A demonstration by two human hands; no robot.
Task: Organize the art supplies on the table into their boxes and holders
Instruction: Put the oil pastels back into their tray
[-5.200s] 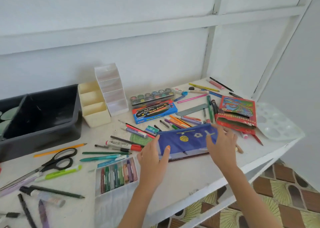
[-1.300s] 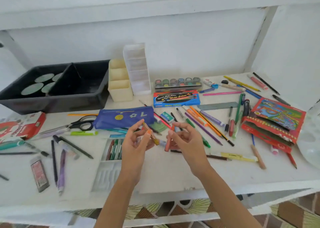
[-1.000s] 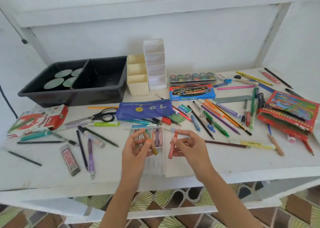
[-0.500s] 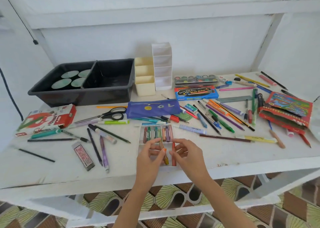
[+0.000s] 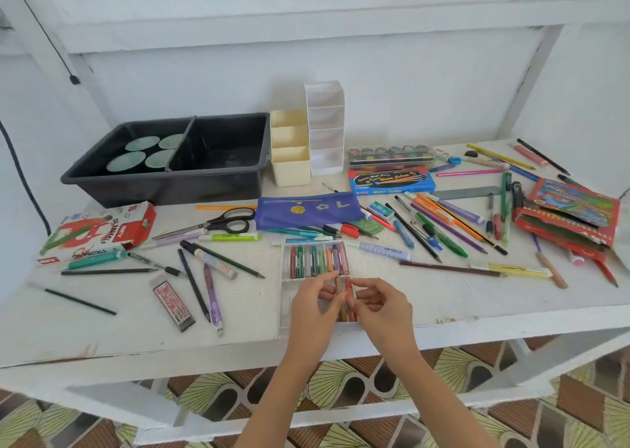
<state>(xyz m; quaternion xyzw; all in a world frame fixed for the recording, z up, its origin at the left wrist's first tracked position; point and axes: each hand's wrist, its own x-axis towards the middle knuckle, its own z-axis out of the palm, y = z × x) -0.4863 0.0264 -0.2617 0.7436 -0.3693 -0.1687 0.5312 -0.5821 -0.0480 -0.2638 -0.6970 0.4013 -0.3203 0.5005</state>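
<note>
The left hand (image 5: 315,311) pinches a thin brown pastel stick (image 5: 338,285) over the white plastic tray (image 5: 284,297). The right hand (image 5: 383,309) pinches a red pastel stick (image 5: 349,289) just beside it.

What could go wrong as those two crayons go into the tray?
The tray sits at the table's front edge, so a push might tip it off. The brown pastel in the left hand and red pastel in the right hand are pinched close together and could snap or smear.
</note>
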